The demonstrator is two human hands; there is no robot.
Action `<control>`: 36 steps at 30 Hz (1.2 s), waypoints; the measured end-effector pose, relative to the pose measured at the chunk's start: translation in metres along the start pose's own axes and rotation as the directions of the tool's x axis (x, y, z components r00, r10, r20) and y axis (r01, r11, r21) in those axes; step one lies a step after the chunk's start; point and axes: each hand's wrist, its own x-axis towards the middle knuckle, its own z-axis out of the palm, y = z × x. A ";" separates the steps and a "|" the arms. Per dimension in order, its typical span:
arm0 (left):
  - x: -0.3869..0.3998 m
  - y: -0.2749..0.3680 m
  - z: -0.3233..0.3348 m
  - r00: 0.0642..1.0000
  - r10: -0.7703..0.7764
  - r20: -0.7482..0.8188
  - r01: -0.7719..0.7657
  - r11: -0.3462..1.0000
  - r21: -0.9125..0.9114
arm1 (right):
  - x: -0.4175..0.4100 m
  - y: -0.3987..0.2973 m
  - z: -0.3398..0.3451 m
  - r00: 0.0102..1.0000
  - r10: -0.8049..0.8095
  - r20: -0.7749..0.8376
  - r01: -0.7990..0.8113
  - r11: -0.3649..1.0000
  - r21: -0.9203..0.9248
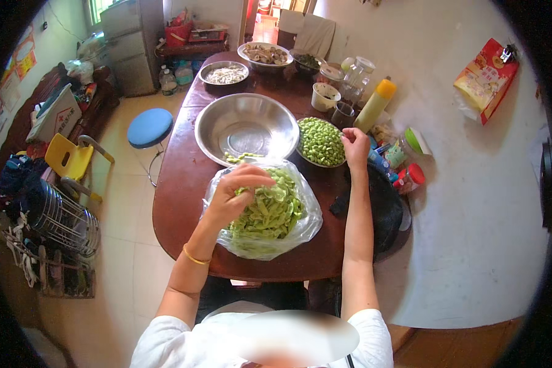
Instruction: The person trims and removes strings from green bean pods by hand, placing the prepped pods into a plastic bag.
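Note:
My left hand (239,193) hovers over the near left part of a clear plastic bag (310,225) full of green bean pods (278,207). Its fingers are bent, and whether something small is between them cannot be told. At the right edge of a bowl of shelled green beans (321,141) is my right hand (356,145), thumb and fingertips close together; their contents are too small to make out. A large stainless steel basin (246,122) stands behind the bag, with a few green pods (241,157) at its near side.
Farther back on the wooden table (179,202) stand a dish of pale food pieces (224,73) and a bowl of brown pieces (266,54). Jars, a yellow-capped bottle (376,103) and a dark cloth item (382,216) line the right side. A blue stool (150,128) stands left.

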 end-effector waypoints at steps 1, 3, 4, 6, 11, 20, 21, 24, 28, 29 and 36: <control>0.000 0.001 -0.001 1.000 0.003 -0.002 -0.003 1.000 0.000 | 0.000 0.001 -0.001 1.000 -0.003 -0.001 0.003 1.000 -0.001; 0.001 0.005 -0.002 0.966 -0.154 -0.207 0.139 0.987 -0.085 | -0.001 0.005 -0.001 1.000 -0.012 0.002 0.012 0.998 -0.068; 0.000 0.001 -0.002 0.949 -0.156 -0.276 0.138 0.987 -0.082 | -0.002 0.007 -0.001 1.000 -0.016 0.002 0.016 0.997 -0.069; -0.001 -0.007 -0.004 0.945 -0.150 -0.291 0.130 0.988 -0.086 | -0.003 0.010 0.001 0.995 -0.097 -0.036 0.088 0.975 -0.206; -0.004 -0.007 -0.004 0.944 -0.166 -0.286 0.144 0.985 -0.098 | -0.007 0.005 0.007 0.989 -0.136 -0.064 0.124 0.978 -0.168; 0.000 -0.021 -0.007 0.928 -0.144 -0.344 0.134 0.990 -0.054 | 0.007 0.004 -0.008 0.958 -0.074 -0.278 0.103 0.991 0.091; -0.002 -0.023 -0.011 0.919 -0.115 -0.378 0.114 0.993 -0.025 | 0.008 -0.014 -0.011 0.955 -0.022 -0.297 0.058 0.992 0.114; 0.000 -0.027 -0.011 0.865 -0.165 -0.475 0.126 0.986 -0.113 | 0.003 -0.069 -0.026 0.947 0.164 -0.276 0.018 0.830 0.557; 0.003 -0.026 -0.008 0.861 -0.168 -0.480 0.138 0.986 -0.096 | -0.013 -0.105 -0.016 0.988 0.084 -0.126 -0.007 0.853 0.521; 0.003 -0.026 -0.008 0.857 -0.169 -0.486 0.142 0.985 -0.093 | -0.013 -0.109 -0.004 0.999 0.008 -0.046 0.015 0.871 0.491; -0.001 -0.027 -0.015 0.777 -0.106 -0.621 0.071 0.994 -0.081 | -0.016 -0.146 0.086 0.718 -0.356 0.598 0.182 0.925 0.333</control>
